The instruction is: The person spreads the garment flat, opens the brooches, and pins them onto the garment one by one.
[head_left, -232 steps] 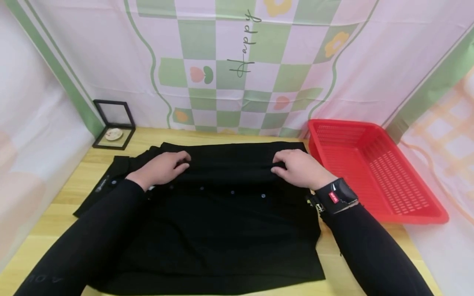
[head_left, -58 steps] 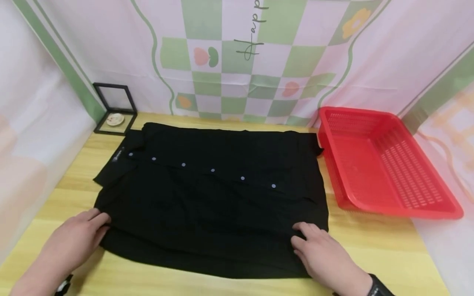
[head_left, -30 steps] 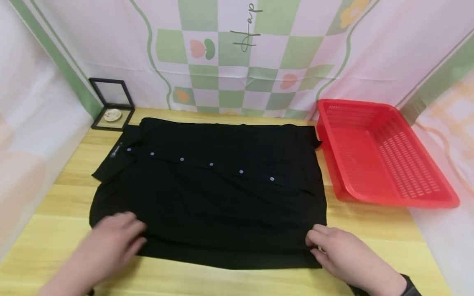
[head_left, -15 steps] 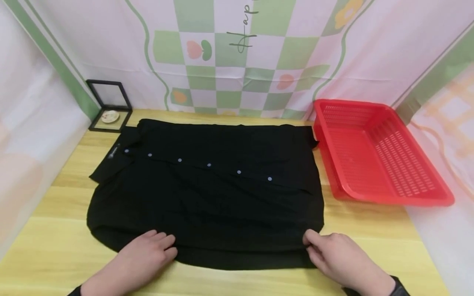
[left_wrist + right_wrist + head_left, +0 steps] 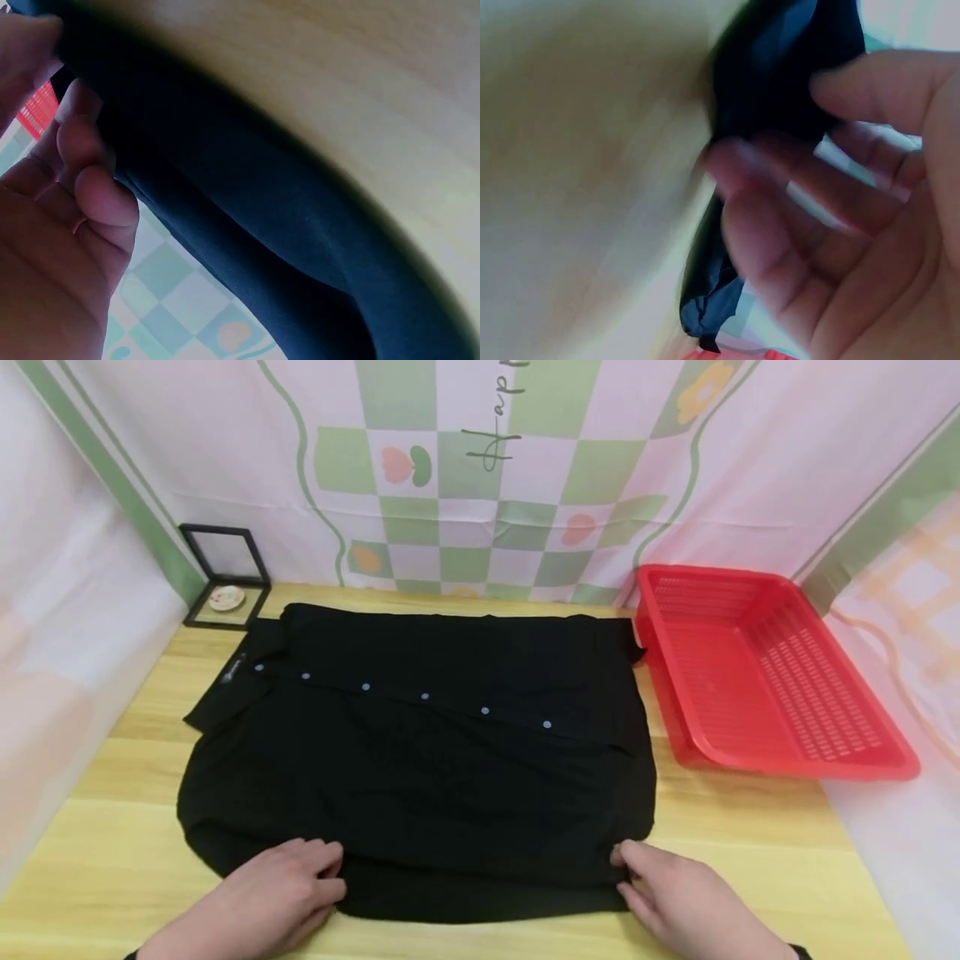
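The left hand is now gripping the shirt's near edge farther in from its left end; the right hand is gripping it near the right corner. So both are holding one edge while the shirt is lying on the table.

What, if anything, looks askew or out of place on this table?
On the black cloth shirt, the row of small pale round buttons slants instead of running parallel to the far edge, and a dark flap juts toward the red plastic basket.
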A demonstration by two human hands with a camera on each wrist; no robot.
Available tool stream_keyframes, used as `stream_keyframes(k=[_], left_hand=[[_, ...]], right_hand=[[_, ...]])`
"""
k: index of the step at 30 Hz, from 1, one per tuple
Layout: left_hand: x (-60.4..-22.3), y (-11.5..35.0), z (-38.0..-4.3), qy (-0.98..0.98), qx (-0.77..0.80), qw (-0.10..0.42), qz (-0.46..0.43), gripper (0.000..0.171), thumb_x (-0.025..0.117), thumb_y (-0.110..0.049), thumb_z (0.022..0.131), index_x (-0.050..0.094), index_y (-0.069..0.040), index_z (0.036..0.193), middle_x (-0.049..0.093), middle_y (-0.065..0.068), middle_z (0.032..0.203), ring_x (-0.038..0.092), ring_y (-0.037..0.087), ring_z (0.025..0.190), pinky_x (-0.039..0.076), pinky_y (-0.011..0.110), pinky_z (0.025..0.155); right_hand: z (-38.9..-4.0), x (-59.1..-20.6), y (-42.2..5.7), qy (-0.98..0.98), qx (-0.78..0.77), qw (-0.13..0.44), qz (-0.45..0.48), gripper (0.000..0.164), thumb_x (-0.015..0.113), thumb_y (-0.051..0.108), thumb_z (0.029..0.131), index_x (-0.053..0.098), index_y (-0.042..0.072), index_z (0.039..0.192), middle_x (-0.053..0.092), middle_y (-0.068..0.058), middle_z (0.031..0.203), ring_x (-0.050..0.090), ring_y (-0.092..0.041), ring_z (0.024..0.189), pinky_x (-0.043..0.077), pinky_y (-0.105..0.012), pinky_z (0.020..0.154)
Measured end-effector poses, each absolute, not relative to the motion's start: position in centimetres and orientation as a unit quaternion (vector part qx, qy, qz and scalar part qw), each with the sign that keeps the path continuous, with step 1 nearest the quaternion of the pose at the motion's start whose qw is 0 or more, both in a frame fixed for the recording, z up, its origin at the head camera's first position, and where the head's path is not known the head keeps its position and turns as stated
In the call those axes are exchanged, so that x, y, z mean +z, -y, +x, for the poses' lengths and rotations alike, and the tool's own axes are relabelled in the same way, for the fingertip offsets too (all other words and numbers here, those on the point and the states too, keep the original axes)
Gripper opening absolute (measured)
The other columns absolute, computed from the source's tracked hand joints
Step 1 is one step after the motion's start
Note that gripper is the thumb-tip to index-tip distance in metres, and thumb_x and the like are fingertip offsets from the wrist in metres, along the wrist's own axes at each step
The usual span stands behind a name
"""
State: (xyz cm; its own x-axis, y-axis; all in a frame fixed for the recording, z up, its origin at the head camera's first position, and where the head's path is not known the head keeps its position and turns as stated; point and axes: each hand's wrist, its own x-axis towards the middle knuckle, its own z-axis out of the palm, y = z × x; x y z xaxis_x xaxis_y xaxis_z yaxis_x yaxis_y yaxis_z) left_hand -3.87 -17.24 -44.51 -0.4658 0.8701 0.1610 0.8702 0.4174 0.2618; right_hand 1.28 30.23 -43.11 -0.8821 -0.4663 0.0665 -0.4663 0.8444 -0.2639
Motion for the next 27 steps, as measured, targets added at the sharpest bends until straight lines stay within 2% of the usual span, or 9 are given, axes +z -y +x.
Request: stream_keyframes(k=[4, 7, 10, 13, 15, 18, 22, 25, 27], left_hand=[[-44.4, 17.5, -3.9, 0.849, -0.174, 0.054, -0.495, 0.017, 0.078, -0.025, 0.086, 0.062, -0.027, 0.080, 0.034, -0.016, 0.081, 0.032, 0.001, 0.065, 0.033, 0.020, 0.057], [-44.2, 17.6, -4.2, 0.873, -0.152, 0.074, -0.458, 0.015, 0.081, -0.023, 0.082, 0.069, -0.021, 0.091, 0.044, -0.011, 0.088, 0.041, 0.005, 0.072, 0.040, 0.025, 0.062], [-44.1, 17.6, -4.3, 0.903, -0.096, 0.037, -0.417, 0.034, 0.081, -0.026, 0.081, 0.072, -0.017, 0.113, 0.056, 0.000, 0.109, 0.053, 0.016, 0.094, 0.047, 0.036, 0.075], [-44.3, 17.5, -4.3, 0.917, -0.056, -0.009, -0.394, 0.046, 0.079, -0.029, 0.084, 0.068, -0.017, 0.127, 0.056, 0.011, 0.129, 0.052, 0.028, 0.115, 0.048, 0.048, 0.086], [-44.4, 17.4, -4.2, 0.920, -0.049, -0.025, -0.388, 0.047, 0.077, -0.031, 0.086, 0.067, -0.017, 0.129, 0.055, 0.012, 0.132, 0.052, 0.030, 0.119, 0.047, 0.050, 0.088], [-44.5, 17.3, -4.0, 0.922, -0.048, -0.029, -0.383, 0.046, 0.076, -0.032, 0.087, 0.067, -0.016, 0.129, 0.055, 0.013, 0.133, 0.051, 0.030, 0.120, 0.047, 0.050, 0.089], [-44.4, 17.3, -4.0, 0.924, -0.045, -0.033, -0.377, 0.047, 0.075, -0.033, 0.087, 0.067, -0.017, 0.130, 0.054, 0.013, 0.135, 0.050, 0.029, 0.121, 0.046, 0.050, 0.090], [-44.2, 17.4, -4.1, 0.926, -0.044, -0.043, -0.374, 0.047, 0.071, -0.037, 0.090, 0.066, -0.017, 0.132, 0.053, 0.012, 0.137, 0.049, 0.029, 0.122, 0.045, 0.051, 0.092], [-44.0, 17.4, -4.3, 0.929, -0.044, -0.045, -0.365, 0.048, 0.070, -0.040, 0.091, 0.065, -0.017, 0.133, 0.052, 0.013, 0.139, 0.049, 0.030, 0.124, 0.044, 0.052, 0.093]], right_hand=[[2.0, -43.1, -29.6, -0.983, -0.118, 0.081, -0.117, 0.052, 0.085, 0.033, 0.078, 0.055, 0.010, 0.114, 0.051, 0.015, 0.073, 0.047, 0.001, 0.058, 0.046, -0.028, 0.053], [2.1, -43.4, -29.1, -0.982, -0.131, 0.133, -0.021, 0.067, 0.085, 0.034, 0.078, 0.048, 0.003, 0.125, 0.047, 0.013, 0.066, 0.044, -0.003, 0.052, 0.043, -0.029, 0.052], [2.0, -43.7, -28.8, -0.973, -0.173, 0.149, 0.023, 0.069, 0.082, 0.020, 0.080, 0.041, -0.001, 0.133, 0.051, 0.010, 0.067, 0.048, -0.007, 0.054, 0.045, -0.032, 0.057], [2.1, -43.7, -28.9, -0.958, -0.230, 0.163, 0.050, 0.068, 0.077, 0.008, 0.080, 0.037, -0.001, 0.135, 0.055, 0.009, 0.070, 0.051, -0.008, 0.059, 0.048, -0.033, 0.063], [2.4, -43.4, -29.2, -0.944, -0.268, 0.178, 0.070, 0.069, 0.077, 0.007, 0.082, 0.035, 0.000, 0.136, 0.056, 0.007, 0.070, 0.052, -0.011, 0.059, 0.047, -0.031, 0.063], [3.1, -42.7, -30.0, -0.924, -0.309, 0.209, 0.085, 0.077, 0.082, 0.014, 0.081, 0.031, 0.000, 0.139, 0.057, 0.004, 0.068, 0.052, -0.014, 0.059, 0.044, -0.029, 0.061], [3.7, -42.6, -30.7, -0.919, -0.303, 0.250, 0.045, 0.078, 0.083, 0.020, 0.081, 0.034, -0.003, 0.137, 0.057, 0.005, 0.066, 0.054, -0.012, 0.057, 0.044, -0.029, 0.057], [4.1, -42.6, -30.2, -0.946, -0.235, 0.224, 0.005, 0.063, 0.083, 0.024, 0.081, 0.047, 0.002, 0.128, 0.052, 0.011, 0.063, 0.050, -0.005, 0.053, 0.043, -0.028, 0.054], [4.2, -42.5, -29.6, -0.971, -0.185, 0.146, -0.040, 0.056, 0.084, 0.029, 0.079, 0.056, 0.008, 0.122, 0.050, 0.014, 0.069, 0.048, -0.002, 0.058, 0.044, -0.028, 0.055]])
